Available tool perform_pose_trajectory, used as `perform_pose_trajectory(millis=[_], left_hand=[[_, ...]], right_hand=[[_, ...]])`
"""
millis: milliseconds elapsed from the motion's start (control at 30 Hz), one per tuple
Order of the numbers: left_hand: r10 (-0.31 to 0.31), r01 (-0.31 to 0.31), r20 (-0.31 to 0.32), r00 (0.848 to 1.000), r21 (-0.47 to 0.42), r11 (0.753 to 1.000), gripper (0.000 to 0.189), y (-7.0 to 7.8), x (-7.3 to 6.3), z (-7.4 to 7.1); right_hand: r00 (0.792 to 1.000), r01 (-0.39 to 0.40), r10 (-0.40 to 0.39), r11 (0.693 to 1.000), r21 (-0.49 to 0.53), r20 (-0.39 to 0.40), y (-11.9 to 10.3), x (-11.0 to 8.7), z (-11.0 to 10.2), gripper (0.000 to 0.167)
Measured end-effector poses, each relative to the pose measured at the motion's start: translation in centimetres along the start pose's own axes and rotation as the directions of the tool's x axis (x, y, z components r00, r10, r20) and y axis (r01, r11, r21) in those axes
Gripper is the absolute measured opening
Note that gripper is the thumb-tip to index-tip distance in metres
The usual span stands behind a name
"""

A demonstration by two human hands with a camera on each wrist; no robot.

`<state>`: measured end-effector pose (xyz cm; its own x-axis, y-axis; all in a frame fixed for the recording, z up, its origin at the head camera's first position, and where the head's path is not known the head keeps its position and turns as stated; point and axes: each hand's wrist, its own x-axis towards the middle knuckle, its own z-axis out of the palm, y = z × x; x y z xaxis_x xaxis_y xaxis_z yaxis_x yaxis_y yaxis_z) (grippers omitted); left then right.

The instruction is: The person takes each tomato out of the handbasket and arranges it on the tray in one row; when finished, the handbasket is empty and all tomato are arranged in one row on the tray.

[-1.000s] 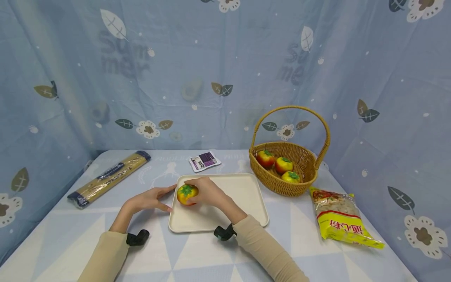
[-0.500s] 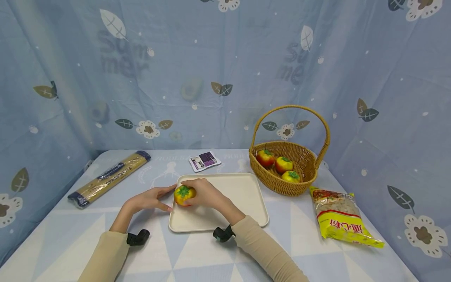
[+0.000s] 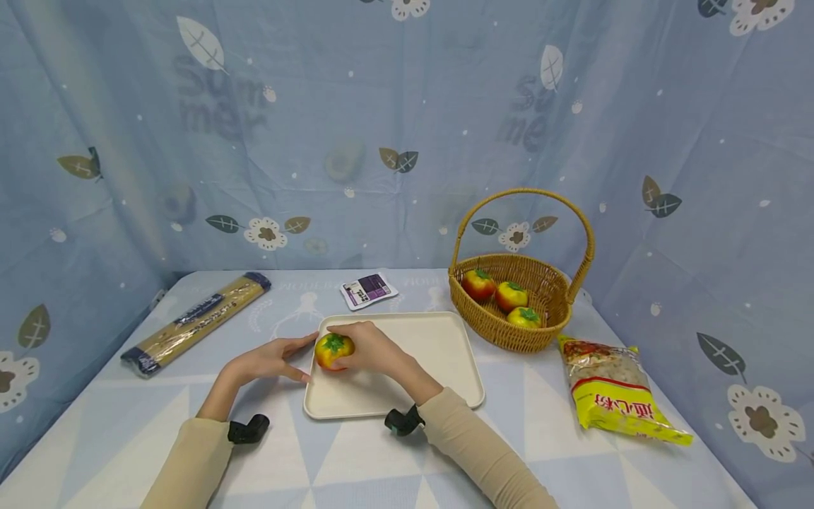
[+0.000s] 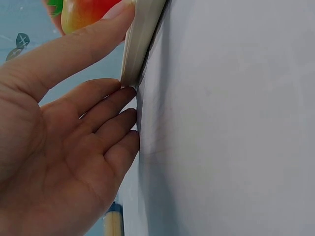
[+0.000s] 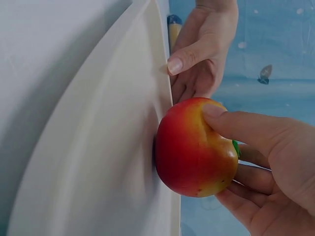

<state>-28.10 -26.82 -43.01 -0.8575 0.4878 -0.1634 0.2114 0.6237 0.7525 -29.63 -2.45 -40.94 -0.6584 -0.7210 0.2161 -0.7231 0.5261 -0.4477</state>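
Note:
My right hand (image 3: 372,349) holds a red-yellow persimmon (image 3: 332,351) with a green leafy top, thumb on one side and fingers on the other. The fruit is at the left end of a cream rectangular tray (image 3: 420,385), on or just over its floor. At the tray's left rim is my left hand (image 3: 270,359), its fingers extended and spread. In the left wrist view, the left thumb (image 4: 74,56) lies against the tray's edge (image 4: 142,42) and the other fingertips are low beside it. The right wrist view shows the persimmon (image 5: 194,147) upright on its side of the tray.
A wicker basket (image 3: 496,332) with a tall handle stands back right, holding 3 similar persimmons. Right of the tray lies a yellow pasta bag (image 3: 620,396). A long noodle pack (image 3: 197,322) lies at left, and a small white-purple pouch (image 3: 369,290) behind the tray.
My right hand and the persimmon have shifted slightly left toward the tray's left rim, then stayed nearly still. The left hand has kept its place.

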Motion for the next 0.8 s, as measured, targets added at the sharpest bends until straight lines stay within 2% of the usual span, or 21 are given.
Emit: perform_pose_trajectory(millis=[467,800], left_hand=[[0.016,-0.015,0.009,1.000,-0.001,1.000,0.090,0.06,-0.02,0.01],[-0.007,0.007,0.012,1.000,0.008,1.000,0.092,-0.14,0.15,0.02]], right_hand=[[1.000,-0.005,0.005,1.000,-0.009,0.011,-0.16,-0.09,-0.26,0.060],[1.000,-0.028,0.029,1.000,-0.010,0.005,-0.25,-0.20,-0.56,0.064]])
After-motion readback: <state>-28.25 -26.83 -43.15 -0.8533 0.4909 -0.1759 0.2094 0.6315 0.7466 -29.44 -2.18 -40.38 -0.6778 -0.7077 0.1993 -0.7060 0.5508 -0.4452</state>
